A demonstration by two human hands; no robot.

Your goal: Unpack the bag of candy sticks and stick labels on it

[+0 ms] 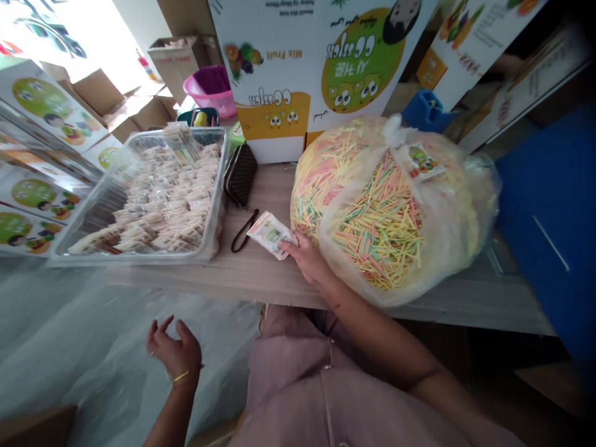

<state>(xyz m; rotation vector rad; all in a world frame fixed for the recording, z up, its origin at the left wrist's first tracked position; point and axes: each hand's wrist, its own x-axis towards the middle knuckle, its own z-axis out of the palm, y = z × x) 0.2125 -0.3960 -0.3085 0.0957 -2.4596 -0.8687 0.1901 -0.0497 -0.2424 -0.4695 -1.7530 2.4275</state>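
Note:
My right hand point(307, 256) is closed on the edge of a small printed packet point(270, 236), held just over the table between the tub and the bag. My left hand point(174, 349) hangs in the air in front of the table, its fingers apart and nothing in them. To the left stands a clear plastic tub point(135, 256) filled with rows of similar small packets point(162, 192). On the right a big clear plastic bag point(447, 230) lies open at the front, full of thin pink, yellow and green sticks point(382, 236).
A dark wristlet purse point(241, 175) with a strap lies beside the tub on the wooden table point(261, 276). Behind stand a large printed carton point(279, 74) and a pink basket point(212, 93). A blue panel point(554, 217) borders the right; stacked cartons point(32, 186) stand left.

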